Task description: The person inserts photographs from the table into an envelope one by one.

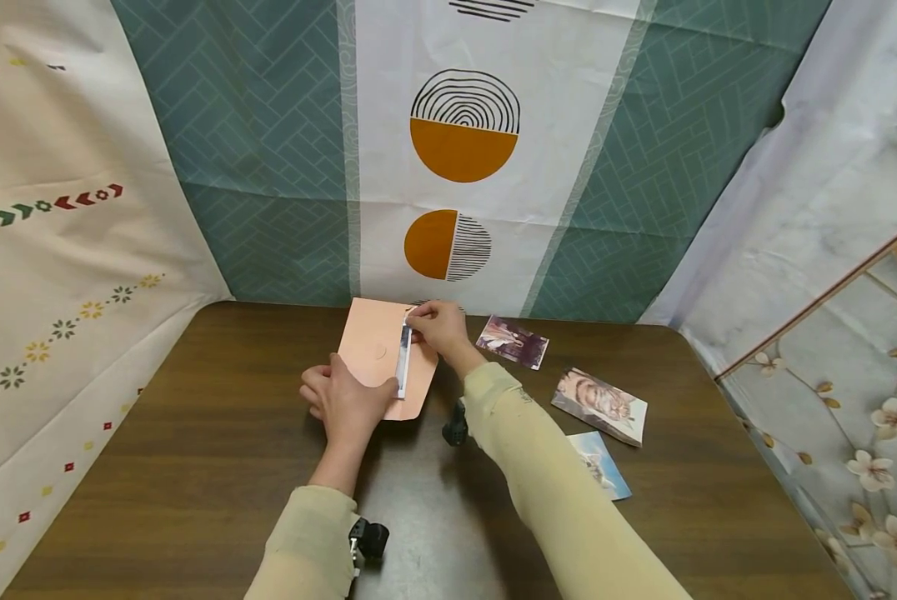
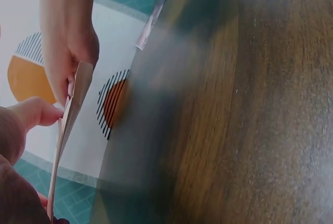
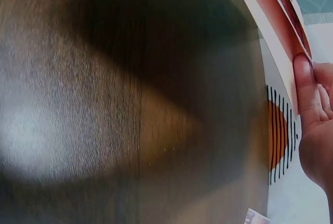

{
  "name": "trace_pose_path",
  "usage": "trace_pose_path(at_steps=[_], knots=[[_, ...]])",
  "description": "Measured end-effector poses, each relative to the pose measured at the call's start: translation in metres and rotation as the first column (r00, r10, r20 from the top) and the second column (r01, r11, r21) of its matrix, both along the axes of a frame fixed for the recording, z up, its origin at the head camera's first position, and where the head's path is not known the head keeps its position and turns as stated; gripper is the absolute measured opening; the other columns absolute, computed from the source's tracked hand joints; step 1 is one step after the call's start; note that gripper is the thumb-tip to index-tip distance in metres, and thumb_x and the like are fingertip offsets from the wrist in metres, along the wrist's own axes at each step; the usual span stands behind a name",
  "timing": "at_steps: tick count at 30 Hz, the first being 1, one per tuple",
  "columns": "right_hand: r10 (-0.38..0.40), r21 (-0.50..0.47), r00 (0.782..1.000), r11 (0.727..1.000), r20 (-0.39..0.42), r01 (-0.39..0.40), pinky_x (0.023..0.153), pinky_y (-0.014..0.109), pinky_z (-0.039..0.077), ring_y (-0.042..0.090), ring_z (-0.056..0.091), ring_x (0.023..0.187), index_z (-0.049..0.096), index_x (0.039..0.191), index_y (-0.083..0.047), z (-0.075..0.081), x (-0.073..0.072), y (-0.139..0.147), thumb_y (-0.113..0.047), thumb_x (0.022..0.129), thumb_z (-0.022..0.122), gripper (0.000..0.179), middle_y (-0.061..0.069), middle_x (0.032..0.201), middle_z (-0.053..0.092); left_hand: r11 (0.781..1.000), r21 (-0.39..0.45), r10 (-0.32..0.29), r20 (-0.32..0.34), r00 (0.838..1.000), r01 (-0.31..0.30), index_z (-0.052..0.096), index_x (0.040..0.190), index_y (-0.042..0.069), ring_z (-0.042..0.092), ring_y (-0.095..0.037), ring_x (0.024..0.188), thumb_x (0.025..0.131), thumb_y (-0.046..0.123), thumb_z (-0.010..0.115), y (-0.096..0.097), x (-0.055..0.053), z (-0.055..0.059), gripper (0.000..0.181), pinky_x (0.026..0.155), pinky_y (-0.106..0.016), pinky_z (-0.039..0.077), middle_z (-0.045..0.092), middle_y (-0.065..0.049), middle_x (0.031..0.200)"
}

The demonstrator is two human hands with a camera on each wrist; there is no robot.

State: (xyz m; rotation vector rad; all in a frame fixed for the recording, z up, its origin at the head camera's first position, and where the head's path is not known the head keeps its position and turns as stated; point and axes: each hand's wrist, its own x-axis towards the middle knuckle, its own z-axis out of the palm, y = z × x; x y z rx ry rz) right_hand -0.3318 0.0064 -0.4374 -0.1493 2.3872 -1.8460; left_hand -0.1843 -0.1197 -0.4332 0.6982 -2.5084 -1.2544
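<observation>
A peach envelope (image 1: pixel 363 333) is held up over the far part of the table, its right side gaping. My left hand (image 1: pixel 347 402) grips its lower left part, the thumb reaching across the front to a photo card. That photo card (image 1: pixel 403 360) shows as a narrow strip along the envelope's opening, the rest of it hidden inside. My right hand (image 1: pixel 443 327) pinches the card's upper end at the opening. In the right wrist view the fingers (image 3: pixel 307 86) sit right at the envelope's edge (image 3: pixel 273 41). Edge-on, the envelope (image 2: pixel 78 91) looks thin in the left wrist view.
On the brown table (image 1: pixel 216 467), a dark purplish photo (image 1: pixel 513 342) lies to the right. Nearer is a thick stack of picture cards (image 1: pixel 600 406), and a blue card (image 1: pixel 606 471) is partly behind the right sleeve. A patterned curtain (image 1: pixel 283 167) hangs at the table's back edge.
</observation>
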Motion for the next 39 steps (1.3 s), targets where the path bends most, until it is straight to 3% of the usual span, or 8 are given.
trace_pose_path(at_steps=[12, 18, 29, 39], knots=[[0.08, -0.129, 0.991, 0.989, 0.104, -0.066, 0.075, 0.033, 0.064, 0.012, 0.073, 0.067, 0.073, 0.113, 0.009, -0.001, -0.001, 0.0, -0.002, 0.099, 0.074, 0.018, 0.012, 0.093, 0.075, 0.999, 0.031, 0.027, -0.007, 1.0, -0.027, 0.035, 0.159, -0.011, 0.028, -0.048, 0.127, 0.077, 0.032, 0.088, -0.002, 0.0, -0.003, 0.107, 0.101, -0.063, 0.031, 0.033, -0.029, 0.134], [0.161, -0.139, 0.972, 0.981, 0.17, -0.138, 0.068, 0.03, 0.063, 0.012, 0.072, 0.063, 0.069, 0.112, 0.013, 0.003, -0.005, 0.006, 0.004, 0.097, 0.073, 0.018, 0.008, 0.081, 0.072, 0.999, 0.016, 0.028, -0.011, 1.0, -0.028, 0.037, 0.158, -0.01, 0.029, -0.048, 0.127, 0.076, 0.033, 0.088, -0.002, 0.0, -0.004, 0.106, 0.101, -0.063, 0.032, 0.033, -0.029, 0.134], [0.133, -0.135, 0.978, 0.985, 0.159, -0.112, 0.07, 0.031, 0.063, 0.011, 0.072, 0.062, 0.07, 0.114, 0.013, 0.001, -0.002, 0.006, 0.001, 0.099, 0.073, 0.02, 0.006, 0.078, 0.071, 0.999, 0.032, 0.019, -0.007, 1.0, -0.019, 0.038, 0.157, -0.011, 0.029, -0.048, 0.127, 0.076, 0.034, 0.088, 0.002, 0.0, -0.001, 0.105, 0.101, -0.063, 0.033, 0.034, -0.029, 0.134], [0.182, -0.168, 0.966, 0.974, 0.181, -0.152, 0.072, 0.032, 0.064, 0.013, 0.073, 0.066, 0.07, 0.113, 0.014, 0.008, -0.007, 0.012, 0.001, 0.1, 0.072, 0.019, 0.009, 0.08, 0.072, 1.0, 0.014, 0.009, -0.011, 1.0, -0.009, 0.037, 0.157, -0.011, 0.03, -0.048, 0.127, 0.076, 0.033, 0.088, 0.003, -0.001, -0.001, 0.105, 0.102, -0.064, 0.033, 0.034, -0.029, 0.133]])
